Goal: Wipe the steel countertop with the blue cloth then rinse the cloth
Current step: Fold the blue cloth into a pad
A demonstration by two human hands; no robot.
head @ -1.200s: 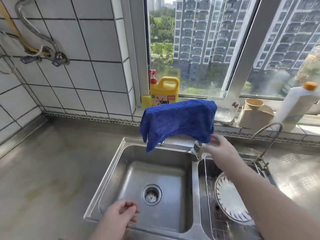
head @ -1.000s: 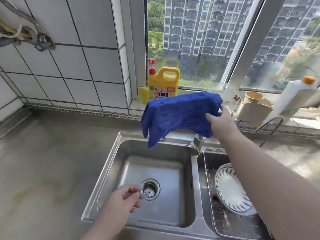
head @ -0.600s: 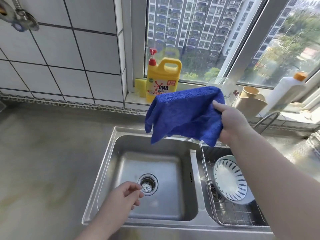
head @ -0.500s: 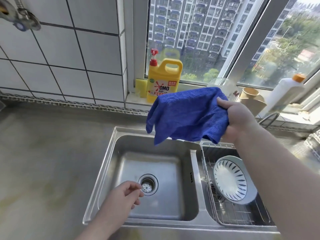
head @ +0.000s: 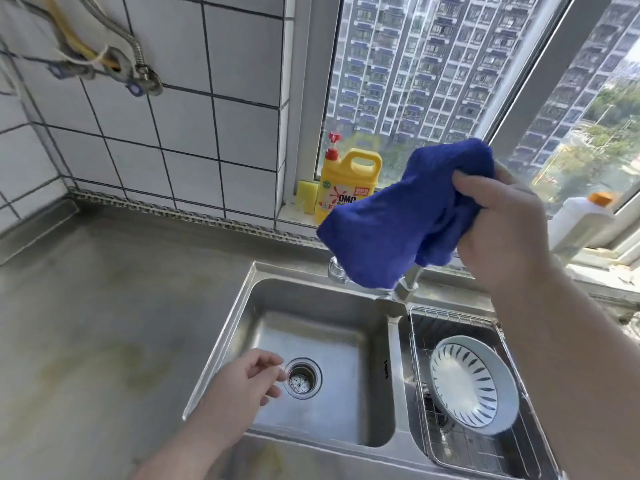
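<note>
Here the right hand (head: 502,233) is raised in the right half of the frame, its forearm running down to the lower right corner, and its fingers are clamped around a bunched corner of the deep blue fleecy cloth (head: 405,220). The cloth hangs in the air from that grip, its loose end drooping toward the centre of the frame, in front of the steel tap (head: 407,285) at the back rim of the sink and clear of the worn, stained steel countertop (head: 97,323) that fills the left side. The left hand (head: 242,389) reaches in from the bottom edge, palm down, fingers loosely curled and holding nothing, poised over the near-left rim of the left stainless basin (head: 329,341), its fingertips just beside the round drain strainer (head: 302,378). The two hands are well apart. In the right basin, at the lower right, a wire rack (head: 460,452) holds a tilted white bowl with dark blue dashes (head: 474,382). On the windowsill at the upper centre stands a yellow detergent jug with a red pump (head: 346,185), a yellow sponge (head: 307,195) touching its left side. A white bottle with an orange cap (head: 585,220) leans at the right edge.
</note>
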